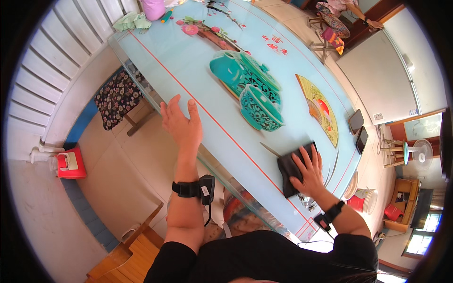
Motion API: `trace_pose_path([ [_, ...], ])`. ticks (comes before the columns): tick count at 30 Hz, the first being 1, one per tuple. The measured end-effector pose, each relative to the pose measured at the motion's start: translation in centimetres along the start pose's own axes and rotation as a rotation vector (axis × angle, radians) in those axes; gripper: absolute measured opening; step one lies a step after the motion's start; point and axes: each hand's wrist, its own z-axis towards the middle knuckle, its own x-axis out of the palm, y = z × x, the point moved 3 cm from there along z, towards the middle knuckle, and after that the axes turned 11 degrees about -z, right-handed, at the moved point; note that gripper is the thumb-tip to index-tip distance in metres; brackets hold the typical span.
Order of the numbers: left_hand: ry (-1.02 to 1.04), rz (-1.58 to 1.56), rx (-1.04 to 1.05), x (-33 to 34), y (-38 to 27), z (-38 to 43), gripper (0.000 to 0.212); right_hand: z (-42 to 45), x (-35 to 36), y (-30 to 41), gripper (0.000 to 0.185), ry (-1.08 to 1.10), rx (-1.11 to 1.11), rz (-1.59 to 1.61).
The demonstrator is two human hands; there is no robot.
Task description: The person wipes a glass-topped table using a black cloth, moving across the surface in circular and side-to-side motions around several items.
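Note:
My right hand (308,174) lies spread over a folded black cloth (293,169) and presses it flat on the glass tabletop (226,141), near the table's right-hand end. The cloth's far edge is blurred. At the near edge of the same table is my left hand (184,122), with nothing in it and its thumb apart from the fingers. Whether it touches the glass I cannot tell. The pale blue top bears printed pictures: a green tea set (253,88), a yellow fan (320,109) and a blossom branch (212,35).
Two phones (356,121) lie at the far right edge. A pale green cloth (132,22) and a pink container (153,9) occupy the left corner. A stool with a floral cover (118,97) is partly under the table. Another person's arm (361,16) shows at the upper right.

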Motion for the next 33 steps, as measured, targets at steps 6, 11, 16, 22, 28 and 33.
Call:
trace_pose_path([
  [6,-0.065,-0.188,-0.056,-0.5,-0.3,-0.3,0.048,-6.3,0.6,-1.1,0.07,0.077,0.028,0.027],
  [11,-0.096,-0.249,-0.054,-0.6,0.3,-0.2,0.043,1.9,-0.1,-0.7,0.073,-0.008,-0.157,0.024],
  [16,-0.092,-0.259,-0.062,-0.5,0.2,0.0,0.038,16.0,-1.9,2.5,0.069,-0.108,-0.332,-0.008],
  [22,-0.079,-0.245,-0.008,-0.6,0.0,0.2,0.036,33.5,-1.9,9.8,0.062,-0.356,-0.387,-0.006],
  [28,-0.027,-0.104,-0.019,-0.4,-1.1,0.3,0.038,49.0,-1.7,16.0,0.07,-0.354,-0.15,-0.024],
  [33,0.014,-0.074,-0.028,-0.4,-1.0,0.4,0.04,54.6,-2.0,19.2,0.071,-0.326,0.172,0.116],
])
